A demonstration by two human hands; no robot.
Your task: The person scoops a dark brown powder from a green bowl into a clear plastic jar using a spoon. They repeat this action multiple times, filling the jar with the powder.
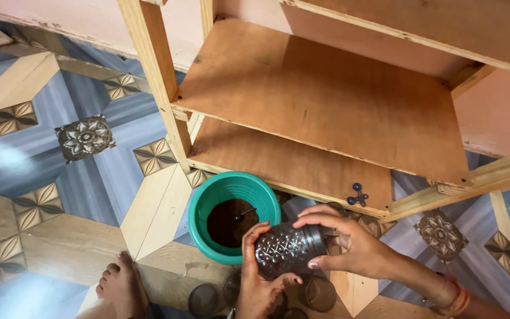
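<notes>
Both my hands hold a dark glass tumbler [287, 249] with a diamond-cut pattern, tipped on its side just right of a green plastic bucket [203, 208]. My left hand [256, 282] cups its base from below. My right hand [349, 242] grips its rim end from above, with bangles on the wrist. The bucket stands on the floor and has dark liquid [226, 223] in its bottom. Several more dark glasses [319, 293] stand on the floor beneath my hands, partly hidden.
A bare wooden shelf rack [320, 100] stands right behind the bucket, its post [157, 77] at the left. A small dark blue jack-shaped piece [358, 195] lies on the lower shelf's edge. My bare foot [120, 287] rests on the patterned tile floor [42, 147].
</notes>
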